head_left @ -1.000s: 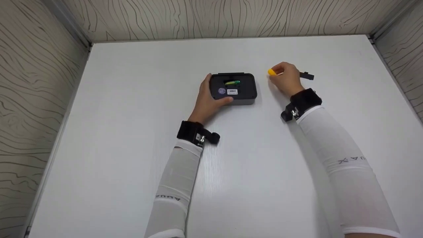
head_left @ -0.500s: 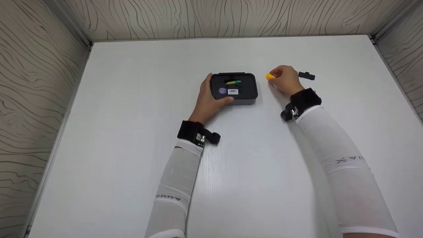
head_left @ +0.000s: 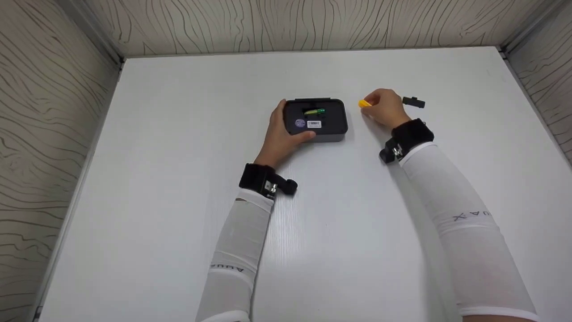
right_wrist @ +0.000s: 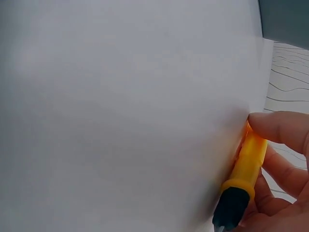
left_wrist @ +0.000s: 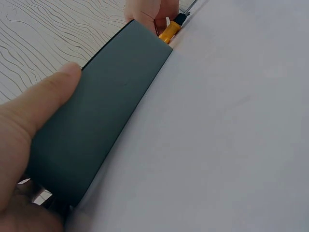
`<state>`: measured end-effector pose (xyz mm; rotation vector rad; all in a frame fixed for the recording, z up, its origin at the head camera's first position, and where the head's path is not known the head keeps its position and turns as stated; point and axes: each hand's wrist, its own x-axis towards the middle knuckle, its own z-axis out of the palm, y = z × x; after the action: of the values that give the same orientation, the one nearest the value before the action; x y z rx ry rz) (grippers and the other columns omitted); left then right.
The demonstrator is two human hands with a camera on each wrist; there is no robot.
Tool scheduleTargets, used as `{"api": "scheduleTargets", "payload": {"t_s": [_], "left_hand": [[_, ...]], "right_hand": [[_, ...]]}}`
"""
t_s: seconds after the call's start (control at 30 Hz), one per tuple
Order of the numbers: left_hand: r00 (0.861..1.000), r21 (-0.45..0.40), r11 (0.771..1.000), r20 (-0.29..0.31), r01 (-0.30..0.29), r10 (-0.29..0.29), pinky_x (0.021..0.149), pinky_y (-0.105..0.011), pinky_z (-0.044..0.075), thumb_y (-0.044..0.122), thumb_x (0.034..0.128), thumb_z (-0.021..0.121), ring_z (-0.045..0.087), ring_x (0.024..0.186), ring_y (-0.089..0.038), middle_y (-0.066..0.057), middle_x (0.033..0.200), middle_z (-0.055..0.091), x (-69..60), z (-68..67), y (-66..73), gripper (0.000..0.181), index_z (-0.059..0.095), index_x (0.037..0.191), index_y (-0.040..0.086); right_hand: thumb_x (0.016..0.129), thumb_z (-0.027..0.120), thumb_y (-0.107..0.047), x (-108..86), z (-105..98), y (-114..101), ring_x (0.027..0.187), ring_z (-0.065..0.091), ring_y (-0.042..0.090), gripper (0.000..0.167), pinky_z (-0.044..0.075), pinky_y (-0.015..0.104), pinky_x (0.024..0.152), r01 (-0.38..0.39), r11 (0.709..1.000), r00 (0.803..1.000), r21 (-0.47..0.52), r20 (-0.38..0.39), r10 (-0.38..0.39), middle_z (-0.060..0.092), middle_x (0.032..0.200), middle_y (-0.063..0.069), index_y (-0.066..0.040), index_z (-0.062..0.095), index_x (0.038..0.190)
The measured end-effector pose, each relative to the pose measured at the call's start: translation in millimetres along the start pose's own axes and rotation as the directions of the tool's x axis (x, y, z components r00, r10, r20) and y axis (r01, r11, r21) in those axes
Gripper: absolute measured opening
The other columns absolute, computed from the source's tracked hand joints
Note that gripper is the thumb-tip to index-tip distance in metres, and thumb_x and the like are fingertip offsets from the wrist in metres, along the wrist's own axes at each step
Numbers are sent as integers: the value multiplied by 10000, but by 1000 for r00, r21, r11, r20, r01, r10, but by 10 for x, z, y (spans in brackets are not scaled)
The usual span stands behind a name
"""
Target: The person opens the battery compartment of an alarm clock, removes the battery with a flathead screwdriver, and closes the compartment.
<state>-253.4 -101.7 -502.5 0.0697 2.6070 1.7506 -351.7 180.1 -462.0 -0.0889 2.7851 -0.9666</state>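
My left hand [head_left: 280, 139] grips a dark box-shaped device [head_left: 333, 120] by its left side, the thumb lying along the near edge. A recess in the device's upper face shows a green and yellow battery [head_left: 314, 111]. To the right, apart from the device, my right hand [head_left: 386, 108] holds a screwdriver [right_wrist: 248, 159] by its yellow handle at the table surface. The right wrist view shows its black collar and the start of a metal shaft; the tip is out of that view. Beyond the right hand lies a small black cover [head_left: 414, 102].
The white table [head_left: 178, 188] runs back to a wood-grain patterned wall [head_left: 308, 24]. Similar panels close in the left and right sides. A wrist camera [head_left: 289, 187] juts from the left wrist, another camera [head_left: 388, 155] from the right.
The right hand has shifted slightly toward the near side, and the yellow screwdriver handle with it, slightly to the left. The left hand and the device have stayed put.
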Motion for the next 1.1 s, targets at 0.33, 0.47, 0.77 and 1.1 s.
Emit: {"api": "scheduleTargets", "payload": {"t_s": [0.33,0.47,0.77,1.1], "left_hand": [[1000,-12,1000,-1,-2,2,1220,-309,201,373,766,897,212,1519,-222,-119,1653,219,-1,1,-4,1183,129,1628,112],[1000,-19,1000,-1,10,-10,1222,-314,204,382,766,897,207,1522,-217,-111,1655,215,-5,3,-3,1186,126,1629,124],[1000,-19,999,-12,25,-26,1225,-334,208,382,763,900,206,1526,-224,-104,1660,212,-10,1,-4,1187,129,1632,138],[1000,-20,1000,-10,20,-20,1219,-316,217,383,764,900,214,1521,-219,-109,1658,213,2,10,-9,1191,125,1632,130]], "right_hand": [[917,663,-110,-13,-4,-6,1050,533,340,384,436,399,935,19,1000,1000,-4,5,-19,593,1175,270,93,618,1241],[916,662,-118,-9,1,-5,1068,532,345,399,439,407,950,16,1000,1000,-5,11,-16,586,1193,273,92,610,1251],[916,660,-127,-6,8,-11,1104,539,359,423,451,428,970,8,1000,1000,-3,15,-8,580,1235,285,89,600,1274],[905,662,-121,-5,7,-5,1075,548,364,414,448,428,954,24,1000,1000,-20,4,-24,594,1205,291,97,600,1252]]}}
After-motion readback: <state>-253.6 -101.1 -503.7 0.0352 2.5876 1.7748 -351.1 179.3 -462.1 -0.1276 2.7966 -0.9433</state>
